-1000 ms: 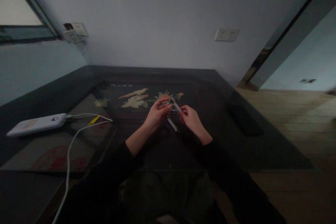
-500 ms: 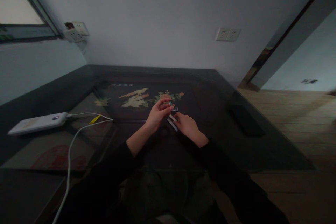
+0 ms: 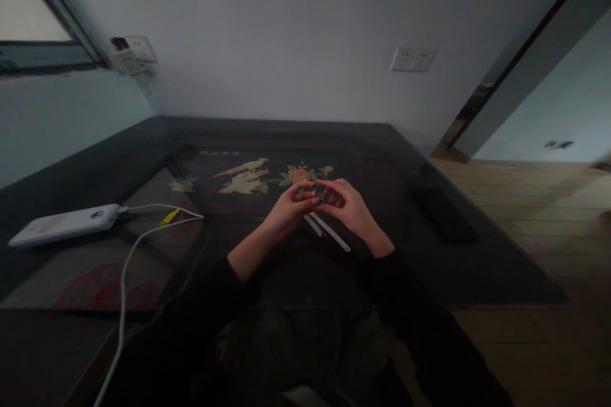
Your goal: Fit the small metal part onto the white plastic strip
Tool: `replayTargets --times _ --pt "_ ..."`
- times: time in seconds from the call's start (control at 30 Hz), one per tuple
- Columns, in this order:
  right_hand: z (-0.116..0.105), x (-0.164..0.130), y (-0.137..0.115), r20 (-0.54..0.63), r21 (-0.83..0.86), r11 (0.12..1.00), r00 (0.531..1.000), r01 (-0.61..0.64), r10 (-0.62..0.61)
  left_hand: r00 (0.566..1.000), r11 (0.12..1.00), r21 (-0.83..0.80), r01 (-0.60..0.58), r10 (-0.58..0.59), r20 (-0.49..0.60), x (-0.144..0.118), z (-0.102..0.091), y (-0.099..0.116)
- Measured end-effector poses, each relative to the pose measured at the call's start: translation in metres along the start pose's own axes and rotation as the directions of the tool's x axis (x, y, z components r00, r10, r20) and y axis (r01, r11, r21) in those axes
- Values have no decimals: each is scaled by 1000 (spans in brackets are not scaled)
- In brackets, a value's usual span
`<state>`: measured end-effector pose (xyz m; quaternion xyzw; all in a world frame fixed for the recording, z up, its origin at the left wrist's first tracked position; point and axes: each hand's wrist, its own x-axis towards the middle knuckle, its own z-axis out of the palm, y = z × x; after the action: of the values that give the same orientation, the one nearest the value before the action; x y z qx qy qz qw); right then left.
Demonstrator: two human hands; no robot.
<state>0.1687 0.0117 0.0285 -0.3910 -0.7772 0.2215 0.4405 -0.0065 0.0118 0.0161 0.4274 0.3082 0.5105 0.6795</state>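
Note:
My left hand (image 3: pixel 285 206) is closed, its fingertips pinching a small shiny metal piece (image 3: pixel 315 193) with a dark teal part. Opposite it, my right hand (image 3: pixel 351 206) curls its thumb and forefinger around the same small piece. Fingers cover most of it, so its kind is unclear. Beneath the hands, a long pale strip (image 3: pixel 334 232) with a small hole at its end slants toward the lower right. Beside it lies a shorter pale strip (image 3: pixel 312 225). Whether the strips join the held piece or rest on the table is hidden.
The dark glossy table (image 3: pixel 267 267) has a bird-and-flower picture (image 3: pixel 243 178). A white power bank-like device (image 3: pixel 64 226) lies at left, its white cable (image 3: pixel 123 292) trailing forward with a yellow tag (image 3: pixel 169 216). A dark flat object (image 3: pixel 446 215) lies at right.
My right hand has risen from the pale strips to the small piece at my left fingertips. The longer strip now shows, pointing to the lower right. The view has shifted slightly.

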Motion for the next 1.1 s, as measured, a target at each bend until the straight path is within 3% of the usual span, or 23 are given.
replayTargets --times 0.3,0.53,0.73,0.87,0.93,1.0,1.1 --pt "5 -4 3 3 -45 993 994 109 -109 990 988 -90 128 -121 79 -3 1 2" --pt "2 -2 -2 33 38 998 998 55 -56 986 985 -89 147 -139 89 -2 -2 4" --pt "-1 -2 -8 49 181 984 999 -2 -7 991 997 -15 74 -72 109 -2 -2 7" --pt "-1 -1 -9 37 301 952 998 -52 42 989 978 191 -83 56 140 -1 -2 7" --pt "1 -1 -8 26 396 914 996 -90 87 975 917 340 -209 169 145 0 -3 7" --pt "3 -1 -8 13 513 846 987 -146 163 930 784 504 -362 343 135 0 -3 6" --pt "10 -1 -8 63 692 674 953 -257 298 778 432 739 -517 597 196 -3 -3 6"
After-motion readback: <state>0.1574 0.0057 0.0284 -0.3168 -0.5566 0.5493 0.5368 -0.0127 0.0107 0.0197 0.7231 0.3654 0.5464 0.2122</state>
